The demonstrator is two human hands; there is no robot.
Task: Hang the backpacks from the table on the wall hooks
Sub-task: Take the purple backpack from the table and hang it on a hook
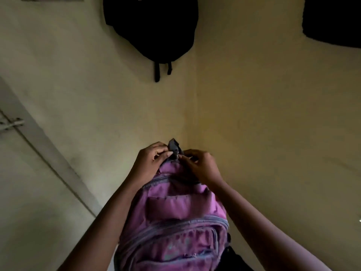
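A pink backpack (pixel 175 218) with grey zips hangs upright close to the yellow wall, low in the middle of the view. Its dark top loop (pixel 173 146) sticks up between my hands. My left hand (pixel 150 163) pinches the loop from the left. My right hand (pixel 201 167) grips it from the right at the bag's top. No hook shows under the loop. A black backpack (pixel 152 28) hangs on the wall above, its straps dangling. Another dark bag (pixel 332 20) hangs at the top right, cut off by the frame.
A pale door or frame with a metal latch (pixel 11 124) stands at the left. Something dark (pixel 234 259) lies below the pink backpack at the bottom edge. Bare yellow wall fills the space between the bags.
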